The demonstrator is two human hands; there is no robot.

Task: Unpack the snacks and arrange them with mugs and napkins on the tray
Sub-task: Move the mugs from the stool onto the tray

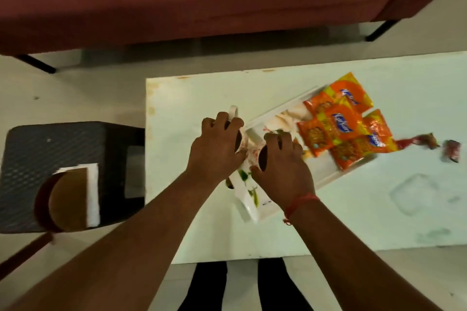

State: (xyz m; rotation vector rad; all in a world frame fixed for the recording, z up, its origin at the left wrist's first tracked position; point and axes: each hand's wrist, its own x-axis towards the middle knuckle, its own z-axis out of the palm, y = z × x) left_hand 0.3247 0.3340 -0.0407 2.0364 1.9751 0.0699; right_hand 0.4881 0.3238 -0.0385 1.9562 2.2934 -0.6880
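Stool (63, 149), far left — bears a brown plate (67, 199) and white napkins (92, 194), not yet on the tray.

Left hand (217, 149) — fingers curled over the rim of a mug (238, 140), handle pointing away, at the tray's left edge.

Right hand (283, 166) — grips a second mug (260, 158) from above, over the tray (326, 179).

Mugs — ceramic by the look, stiff, likely breakable; the handle would give a surer hold than the rim.

Snacks (343, 124) — orange packets heaped on the tray's right end; light, crinkly, probably slippery.

Wrappers (429, 144) — red, loose on the table (192, 98), right of the tray.
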